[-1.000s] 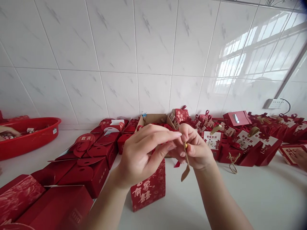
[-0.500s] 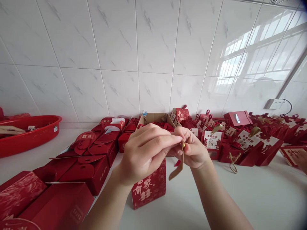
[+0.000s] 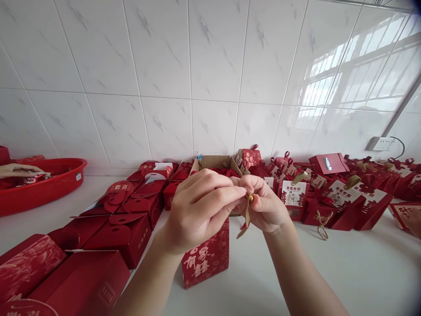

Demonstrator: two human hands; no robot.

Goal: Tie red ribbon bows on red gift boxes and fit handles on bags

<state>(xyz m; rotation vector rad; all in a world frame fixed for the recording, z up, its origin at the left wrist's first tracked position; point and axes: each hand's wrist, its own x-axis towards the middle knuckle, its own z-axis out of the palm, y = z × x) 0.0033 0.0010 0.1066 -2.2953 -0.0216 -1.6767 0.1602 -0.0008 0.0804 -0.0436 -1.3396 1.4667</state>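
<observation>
My left hand [image 3: 202, 208] and my right hand [image 3: 265, 204] meet at the middle of the view, fingertips pinched together. Between them is a gold ribbon [image 3: 246, 224], its loose end hanging down below the fingers. A small gold bell-like bead [image 3: 251, 198] shows at my right thumb. Behind and below my left hand, a red gift box [image 3: 210, 259] with pale Chinese lettering stands upright on the white table; its top is hidden by my hands. A bit of red shows behind the ribbon's hanging end.
Rows of red boxes [image 3: 118, 232] fill the left side. A cardboard carton [image 3: 213, 161] stands by the tiled wall. Red bags with ribbons [image 3: 342, 197] crowd the right. At far left, another person's hand [image 3: 19, 169] reaches into a red basin [image 3: 42, 193]; another hand shows at the right edge.
The ribbon's hanging end has twisted and turned narrower, while my hands keep nearly the same pinch. At far left, the other person's hand has lifted a small red-and-white item in the basin.
</observation>
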